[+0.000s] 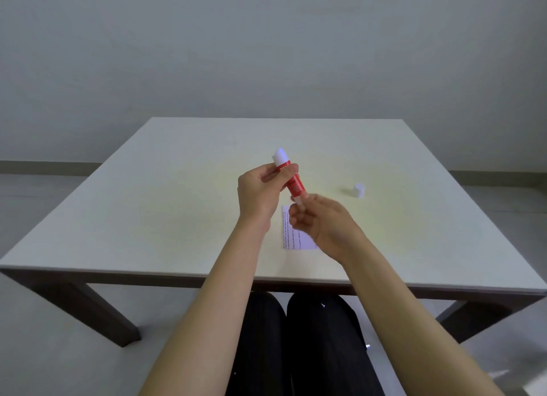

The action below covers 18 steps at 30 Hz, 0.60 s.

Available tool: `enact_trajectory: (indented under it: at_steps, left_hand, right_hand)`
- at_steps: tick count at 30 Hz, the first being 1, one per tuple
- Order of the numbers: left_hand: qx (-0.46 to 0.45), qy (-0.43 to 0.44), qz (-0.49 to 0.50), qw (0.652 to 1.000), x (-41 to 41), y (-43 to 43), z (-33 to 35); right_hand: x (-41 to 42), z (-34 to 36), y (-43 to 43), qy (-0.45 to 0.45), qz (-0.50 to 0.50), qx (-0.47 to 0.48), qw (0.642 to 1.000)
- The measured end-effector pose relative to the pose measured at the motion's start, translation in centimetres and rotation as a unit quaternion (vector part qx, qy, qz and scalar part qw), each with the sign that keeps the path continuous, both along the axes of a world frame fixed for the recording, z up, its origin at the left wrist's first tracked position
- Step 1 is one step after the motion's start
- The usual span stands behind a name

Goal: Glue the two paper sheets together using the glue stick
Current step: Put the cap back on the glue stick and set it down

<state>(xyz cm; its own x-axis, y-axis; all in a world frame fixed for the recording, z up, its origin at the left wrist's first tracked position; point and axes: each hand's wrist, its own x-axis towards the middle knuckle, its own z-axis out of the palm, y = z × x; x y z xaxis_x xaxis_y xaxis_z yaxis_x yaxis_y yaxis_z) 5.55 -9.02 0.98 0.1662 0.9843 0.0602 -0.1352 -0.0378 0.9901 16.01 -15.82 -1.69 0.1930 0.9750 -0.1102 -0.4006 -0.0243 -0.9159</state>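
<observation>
A red glue stick (293, 184) with a white end pointing up and away is held tilted above the table. My left hand (260, 192) grips its upper red barrel. My right hand (322, 222), slightly blurred, pinches the white base at the stick's lower end. A white cap (359, 190) stands on the table to the right, apart from both hands. Under my right hand lies a small white paper sheet (291, 232) with printed lines; its right part is hidden by the hand. I cannot make out a second sheet.
The pale square table (148, 218) has dark legs and stands against a grey wall. Its near edge runs just above my dark-trousered knees (296, 336).
</observation>
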Motion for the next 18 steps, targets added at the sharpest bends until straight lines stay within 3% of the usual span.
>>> enact_trajectory:
  at_steps: [1,2,4,5,6,7,8,9,10,12,13,14,15,16,17,18]
  left_hand:
    - [-0.004,-0.005,0.003,1.000,0.1,-0.1,0.1]
    - [-0.007,-0.009,0.006,1.000,0.1,-0.2,0.1]
    - [0.001,-0.004,0.014,1.000,0.3,-0.2,0.1]
    - [0.005,0.000,0.018,1.000,0.3,-0.2,0.1]
    - [0.004,0.000,0.020,1.000,0.2,-0.2,0.1]
    - [0.000,-0.003,0.020,1.000,0.1,-0.1,0.1]
    - [-0.004,-0.006,0.021,1.000,-0.1,-0.1,0.0]
    - [-0.006,-0.005,0.023,1.000,-0.2,0.0,0.0]
    - [-0.008,-0.001,0.024,1.000,-0.2,0.0,0.0]
    - [-0.013,0.000,0.020,1.000,-0.3,0.0,0.0]
    - [-0.015,-0.005,0.016,1.000,-0.3,0.0,0.0]
    - [-0.017,-0.011,0.015,1.000,-0.3,0.0,0.0]
    - [-0.021,-0.015,0.017,1.000,-0.3,-0.1,0.0]
    - [-0.026,-0.019,0.021,0.999,-0.2,-0.1,0.1]
    - [-0.031,-0.025,0.026,0.999,-0.1,-0.3,0.1]
    - [-0.034,-0.030,0.031,0.998,0.1,-0.5,0.2]
  right_hand:
    - [-0.5,-0.4,0.0,-0.153,-0.076,0.040,0.985]
    - [-1.0,-0.8,-0.1,-0.333,-0.164,0.081,0.925]
    - [-1.2,-1.7,0.1,-0.595,-0.266,0.144,0.744]
    - [-1.1,-2.0,0.2,-0.645,-0.285,0.167,0.688]
    - [-1.1,-2.1,0.3,-0.643,-0.282,0.162,0.693]
    - [-1.1,-1.8,0.4,-0.585,-0.258,0.127,0.758]
    - [-1.3,-0.9,0.5,-0.481,-0.212,0.076,0.847]
    - [-1.3,-0.2,0.5,-0.353,-0.138,0.027,0.925]
    - [-1.0,0.2,0.6,-0.215,-0.055,-0.019,0.975]
    - [-0.2,0.5,0.7,0.004,0.066,-0.060,0.996]
    - [0.1,0.4,0.6,0.053,0.075,-0.053,0.994]
    - [0.0,0.3,0.6,0.058,0.054,-0.036,0.996]
    - [-0.3,0.0,0.7,-0.004,0.006,-0.002,1.000]
    - [-0.7,-0.4,0.6,-0.122,-0.063,0.038,0.990]
    - [-1.1,-0.8,0.6,-0.270,-0.145,0.077,0.949]
    - [-1.5,-1.2,0.6,-0.410,-0.222,0.117,0.877]
